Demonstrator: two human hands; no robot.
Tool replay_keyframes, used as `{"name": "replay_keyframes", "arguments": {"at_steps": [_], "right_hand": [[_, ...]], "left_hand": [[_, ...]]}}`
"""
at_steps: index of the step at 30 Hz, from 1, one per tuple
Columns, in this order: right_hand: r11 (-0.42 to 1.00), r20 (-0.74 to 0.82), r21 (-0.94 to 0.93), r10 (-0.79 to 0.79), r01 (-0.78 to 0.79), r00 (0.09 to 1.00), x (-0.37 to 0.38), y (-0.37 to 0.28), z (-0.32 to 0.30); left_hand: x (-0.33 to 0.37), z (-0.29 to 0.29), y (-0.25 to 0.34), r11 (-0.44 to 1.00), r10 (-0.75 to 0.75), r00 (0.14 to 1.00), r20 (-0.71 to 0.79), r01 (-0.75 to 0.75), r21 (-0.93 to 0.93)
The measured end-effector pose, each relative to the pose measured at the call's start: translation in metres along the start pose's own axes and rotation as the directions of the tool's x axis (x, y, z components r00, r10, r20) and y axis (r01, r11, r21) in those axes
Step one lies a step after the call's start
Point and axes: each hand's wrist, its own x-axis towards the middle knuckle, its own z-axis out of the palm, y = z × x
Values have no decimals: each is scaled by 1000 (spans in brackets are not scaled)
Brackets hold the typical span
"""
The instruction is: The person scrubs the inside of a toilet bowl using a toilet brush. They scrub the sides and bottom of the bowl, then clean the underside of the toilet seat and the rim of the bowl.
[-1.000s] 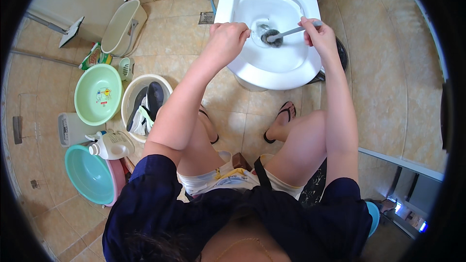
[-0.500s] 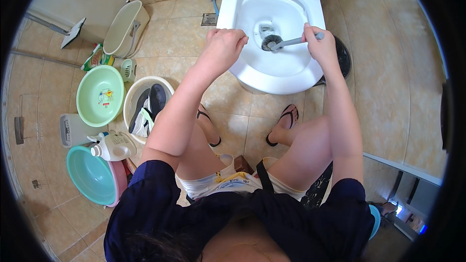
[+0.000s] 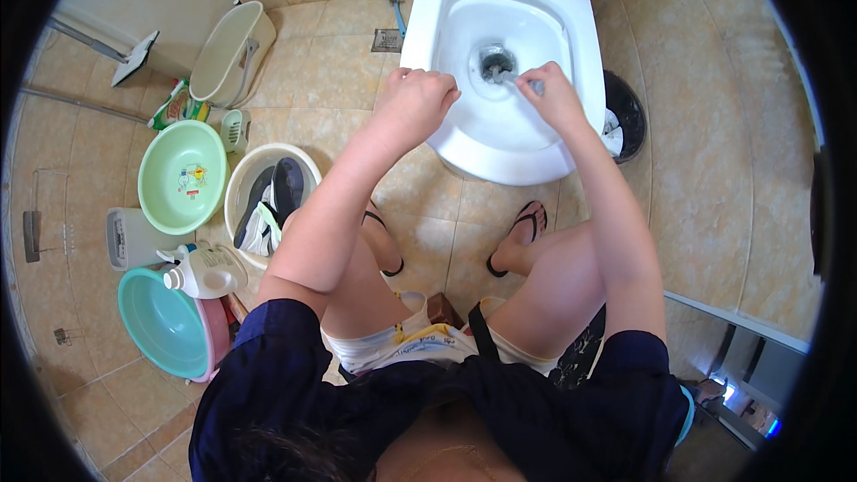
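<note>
A white toilet [image 3: 509,159] stands in front of me with its lid and seat raised. My right hand [image 3: 555,100] is closed round the grey handle of a toilet brush [image 3: 507,78] above the right side of the bowl. The brush's dark head is down in the drain hole at the bottom of the bowl, partly hidden there. My left hand [image 3: 418,102] is curled into a fist beside the left rim, and nothing shows in its fingers.
On the left are a cream basin [image 3: 308,165] with shoes, a green basin [image 3: 183,174], a teal basin [image 3: 165,321], a white jug [image 3: 214,272] and a beige tub [image 3: 228,58]. A black bin [image 3: 632,107] stands right of the toilet. A small blue-handled brush [image 3: 398,13] lies by the floor drain.
My right hand has moved left and slightly down over the bowl. The brush head has gone from the bowl's surface up into the drain hole. My left fist has sunk slightly.
</note>
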Motion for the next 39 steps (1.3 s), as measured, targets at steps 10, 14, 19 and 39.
{"name": "replay_keyframes", "arguments": {"at_steps": [10, 14, 19, 39], "right_hand": [[963, 74, 244, -137, 115, 988, 1, 1, -2], [886, -188, 459, 18, 72, 982, 5, -7, -30], [694, -219, 718, 154, 52, 964, -3, -11, -56], [862, 102, 507, -70, 9, 992, 13, 3, 18]], "left_hand": [[-2, -5, 5, 998, 56, 998, -20, -57, -23], [-2, -5, 5, 996, 87, 994, -62, -89, -29], [-2, -2, 3, 995, 102, 992, -76, -103, -9], [0, -7, 8, 998, 55, 998, 16, -55, 0]]}}
